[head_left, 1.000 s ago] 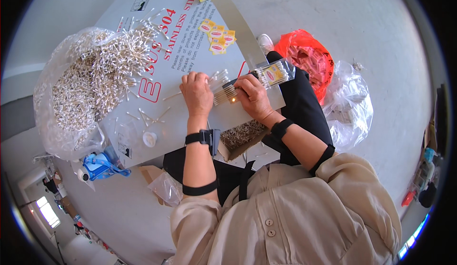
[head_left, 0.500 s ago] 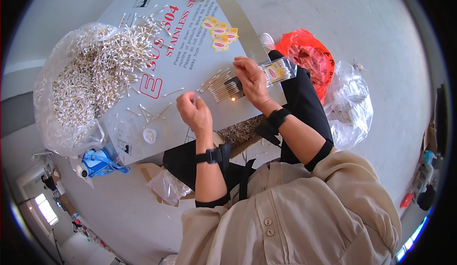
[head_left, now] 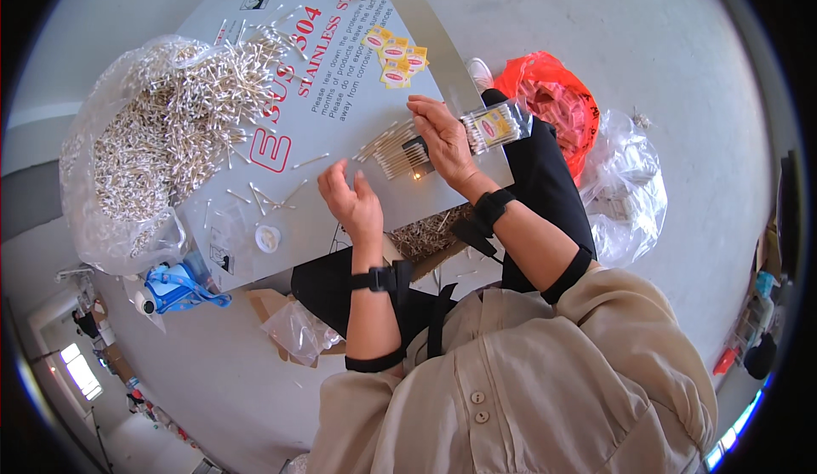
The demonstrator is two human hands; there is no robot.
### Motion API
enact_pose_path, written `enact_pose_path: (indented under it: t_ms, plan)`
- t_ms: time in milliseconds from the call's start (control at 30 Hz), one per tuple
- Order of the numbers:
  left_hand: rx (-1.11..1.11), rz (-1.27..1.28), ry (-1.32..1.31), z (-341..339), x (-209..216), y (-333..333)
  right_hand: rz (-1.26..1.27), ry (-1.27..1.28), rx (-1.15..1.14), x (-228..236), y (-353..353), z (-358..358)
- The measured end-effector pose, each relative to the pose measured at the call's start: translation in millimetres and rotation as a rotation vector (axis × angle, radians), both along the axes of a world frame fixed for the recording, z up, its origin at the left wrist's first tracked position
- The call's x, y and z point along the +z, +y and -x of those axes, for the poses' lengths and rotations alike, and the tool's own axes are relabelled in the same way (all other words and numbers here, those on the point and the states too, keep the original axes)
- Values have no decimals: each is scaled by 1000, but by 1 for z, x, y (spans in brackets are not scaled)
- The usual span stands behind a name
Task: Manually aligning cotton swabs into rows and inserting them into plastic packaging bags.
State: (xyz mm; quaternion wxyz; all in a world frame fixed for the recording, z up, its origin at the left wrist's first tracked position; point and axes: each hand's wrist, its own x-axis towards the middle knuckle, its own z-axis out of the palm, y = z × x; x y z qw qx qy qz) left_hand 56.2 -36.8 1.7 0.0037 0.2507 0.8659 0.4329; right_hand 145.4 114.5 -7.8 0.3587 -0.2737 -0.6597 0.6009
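Left hand drawn back, right fingers straightened

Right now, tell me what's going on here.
A person in a beige shirt sits at a table. The left hand, half open, looks empty. The right hand is between a row of cotton swabs and a clear packet of them; whether it grips anything is unclear. A big clear bag holds loose swabs.

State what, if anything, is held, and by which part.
The left hand looks empty. Whether the right hand, beside cotton swabs, grips anything cannot be told.
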Motion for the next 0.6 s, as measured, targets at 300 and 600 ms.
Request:
enact_pose_path:
  t_ms: [300, 600]
  plan:
    - [-238, 221, 407, 22, -4, 36, 62, -20, 46, -4, 10, 4]
    - [-475, 632, 298, -24, -3, 22, 96, 20, -10, -4, 3, -2]
